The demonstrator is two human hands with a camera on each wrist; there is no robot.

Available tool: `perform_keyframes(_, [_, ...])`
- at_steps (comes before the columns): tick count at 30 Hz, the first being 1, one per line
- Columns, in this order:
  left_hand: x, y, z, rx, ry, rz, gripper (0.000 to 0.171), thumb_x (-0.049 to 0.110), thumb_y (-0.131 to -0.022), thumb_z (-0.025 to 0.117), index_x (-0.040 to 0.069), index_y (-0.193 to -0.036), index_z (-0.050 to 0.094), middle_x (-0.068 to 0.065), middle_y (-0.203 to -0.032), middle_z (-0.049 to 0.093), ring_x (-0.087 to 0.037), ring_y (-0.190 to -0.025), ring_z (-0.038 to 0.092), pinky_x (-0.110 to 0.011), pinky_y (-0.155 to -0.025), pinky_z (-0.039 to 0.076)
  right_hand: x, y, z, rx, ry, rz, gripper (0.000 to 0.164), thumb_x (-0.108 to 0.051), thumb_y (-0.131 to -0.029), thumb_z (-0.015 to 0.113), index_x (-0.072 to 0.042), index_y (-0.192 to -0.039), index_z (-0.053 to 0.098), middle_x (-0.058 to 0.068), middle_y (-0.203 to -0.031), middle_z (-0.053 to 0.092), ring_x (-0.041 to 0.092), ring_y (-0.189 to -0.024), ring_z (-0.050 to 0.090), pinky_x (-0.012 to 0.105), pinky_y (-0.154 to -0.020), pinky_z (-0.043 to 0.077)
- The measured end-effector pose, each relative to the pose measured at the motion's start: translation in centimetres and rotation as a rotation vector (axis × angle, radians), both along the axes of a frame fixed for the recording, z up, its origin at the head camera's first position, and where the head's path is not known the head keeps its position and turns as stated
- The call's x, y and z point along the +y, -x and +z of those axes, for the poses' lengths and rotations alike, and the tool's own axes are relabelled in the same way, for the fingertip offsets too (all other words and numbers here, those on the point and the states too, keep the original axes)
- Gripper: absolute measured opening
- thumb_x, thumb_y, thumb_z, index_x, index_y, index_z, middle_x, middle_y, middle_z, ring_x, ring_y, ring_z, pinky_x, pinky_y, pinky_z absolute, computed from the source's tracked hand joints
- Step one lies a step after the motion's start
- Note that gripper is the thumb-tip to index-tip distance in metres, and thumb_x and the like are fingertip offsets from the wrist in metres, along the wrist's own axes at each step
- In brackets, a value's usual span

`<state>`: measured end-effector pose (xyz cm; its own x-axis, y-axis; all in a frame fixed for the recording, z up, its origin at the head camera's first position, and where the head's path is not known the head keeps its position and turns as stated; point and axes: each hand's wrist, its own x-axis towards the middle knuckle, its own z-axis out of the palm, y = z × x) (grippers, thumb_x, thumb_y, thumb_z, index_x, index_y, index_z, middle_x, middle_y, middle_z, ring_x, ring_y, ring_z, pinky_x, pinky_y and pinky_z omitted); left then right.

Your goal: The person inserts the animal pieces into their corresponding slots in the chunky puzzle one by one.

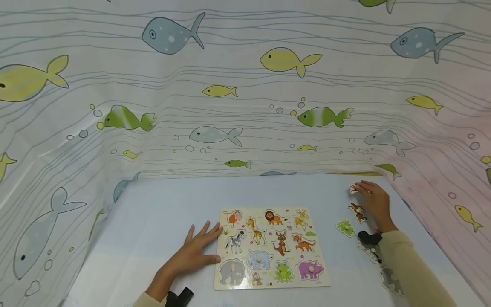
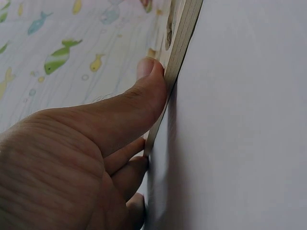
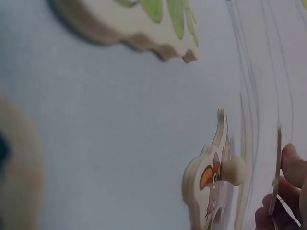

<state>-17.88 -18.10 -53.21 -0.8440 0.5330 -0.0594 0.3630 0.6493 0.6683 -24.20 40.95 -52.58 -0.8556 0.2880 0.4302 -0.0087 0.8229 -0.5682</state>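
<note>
A wooden animal puzzle board lies flat on the white surface. Fingers spread, my left hand touches its left edge; the left wrist view has the thumb against the board's side. At the far right my right hand pinches a small puzzle piece with orange-brown colouring; its animal is mostly hidden. Edge-on in the right wrist view, that thin piece is between the fingertips, raised off the surface. Nearest to this hand is a brown animal piece with a round knob.
Beside the right forearm lie a green piece, a black-and-white piece and a grey piece, the last two partly covered. On the board, a blue animal and a purple hippo carry knobs. Fish-printed sheeting surrounds the surface.
</note>
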Motion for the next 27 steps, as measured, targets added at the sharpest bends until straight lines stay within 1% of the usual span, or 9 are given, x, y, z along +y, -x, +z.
perform_keyframes(4, [0.0, 0.1, -0.1, -0.002, 0.003, 0.0, 0.089, 0.044, -0.078, 0.079, 0.014, -0.153, 0.042, -0.007, -0.162, 0.032, -0.04, -0.154, 0.013, -0.066, -0.119, -0.015, -0.4, 0.0, 0.7, -0.03, -0.01, 0.053, 0.033, -0.023, -0.098, 0.066, 0.001, -0.119, 0.072, 0.023, -0.129, 0.066, 0.045, -0.119, 0.061, 0.058, -0.092, 0.05])
perform_keyframes(11, [0.0, 0.1, -0.2, -0.004, 0.011, 0.006, 0.089, 0.046, -0.077, 0.079, 0.014, -0.152, 0.042, -0.006, -0.162, 0.031, -0.04, -0.154, 0.013, -0.065, -0.119, -0.016, -1.4, 0.2, 1.6, -0.048, 0.001, 0.112, 0.037, -0.028, -0.097, 0.066, -0.002, -0.124, 0.07, 0.017, -0.133, 0.065, 0.039, -0.121, 0.061, 0.052, -0.097, 0.052])
perform_keyframes(15, [-0.1, 0.0, -0.1, -0.009, 0.011, 0.008, 0.089, 0.047, -0.078, 0.078, 0.014, -0.152, 0.042, -0.006, -0.162, 0.031, -0.039, -0.154, 0.013, -0.065, -0.119, -0.016, -2.1, -0.1, 2.0, -0.061, 0.048, 0.132, 0.04, -0.032, -0.099, 0.063, -0.004, -0.127, 0.069, 0.018, -0.138, 0.061, 0.038, -0.134, 0.052, 0.059, -0.102, 0.046])
perform_keyframes(17, [-0.1, -0.1, -0.1, -0.012, 0.017, 0.009, 0.089, 0.047, -0.078, 0.078, 0.014, -0.153, 0.042, -0.006, -0.162, 0.031, -0.039, -0.155, 0.013, -0.065, -0.119, -0.016, -2.4, -0.4, 2.2, -0.078, 0.053, 0.137, 0.042, -0.035, -0.099, 0.062, -0.005, -0.129, 0.067, 0.017, -0.141, 0.059, 0.036, -0.139, 0.047, 0.058, -0.104, 0.045])
perform_keyframes(19, [-0.1, -0.2, 0.1, -0.01, 0.013, 0.012, 0.089, 0.046, -0.078, 0.078, 0.013, -0.152, 0.042, -0.007, -0.162, 0.032, -0.039, -0.154, 0.014, -0.066, -0.119, -0.016, -2.6, -0.7, 2.2, -0.087, 0.07, 0.151, 0.042, -0.035, -0.1, 0.061, -0.006, -0.129, 0.067, 0.015, -0.143, 0.059, 0.025, -0.139, 0.05, 0.042, -0.105, 0.051])
perform_keyframes(21, [-0.1, -0.2, 0.1, -0.005, 0.016, 0.014, 0.089, 0.046, -0.078, 0.078, 0.014, -0.152, 0.042, -0.007, -0.162, 0.032, -0.04, -0.154, 0.014, -0.066, -0.119, -0.016, -2.9, -1.0, 2.3, -0.088, 0.088, 0.168, 0.041, -0.033, -0.1, 0.061, -0.005, -0.128, 0.068, 0.014, -0.142, 0.06, 0.004, -0.132, 0.054, 0.02, -0.096, 0.055])
perform_keyframes(23, [0.0, -0.2, 0.1, 0.0, 0.013, 0.014, 0.089, 0.046, -0.078, 0.078, 0.014, -0.152, 0.043, -0.007, -0.162, 0.033, -0.04, -0.154, 0.015, -0.066, -0.119, -0.015, -3.1, -1.4, 2.4, -0.082, 0.126, 0.19, 0.038, -0.029, -0.1, 0.062, -0.002, -0.126, 0.068, 0.015, -0.139, 0.061, -0.014, -0.119, 0.053, 0.003, -0.083, 0.051])
perform_keyframes(24, [0.0, -0.2, 0.1, -0.001, 0.011, 0.014, 0.089, 0.046, -0.078, 0.078, 0.014, -0.152, 0.043, -0.007, -0.162, 0.033, -0.04, -0.154, 0.015, -0.066, -0.119, -0.015, -3.2, -1.5, 2.4, -0.079, 0.158, 0.203, 0.037, -0.027, -0.099, 0.062, 0.0, -0.125, 0.068, 0.017, -0.138, 0.061, -0.02, -0.114, 0.05, -0.001, -0.079, 0.047])
perform_keyframes(27, [0.1, -0.1, 0.1, -0.003, 0.01, 0.01, 0.089, 0.047, -0.078, 0.078, 0.014, -0.152, 0.042, -0.006, -0.162, 0.032, -0.039, -0.154, 0.015, -0.066, -0.119, -0.015, -3.5, -1.9, 2.5, -0.078, 0.206, 0.223, 0.037, -0.025, -0.099, 0.063, 0.002, -0.123, 0.068, 0.02, -0.138, 0.06, -0.027, -0.111, 0.045, -0.001, -0.074, 0.049])
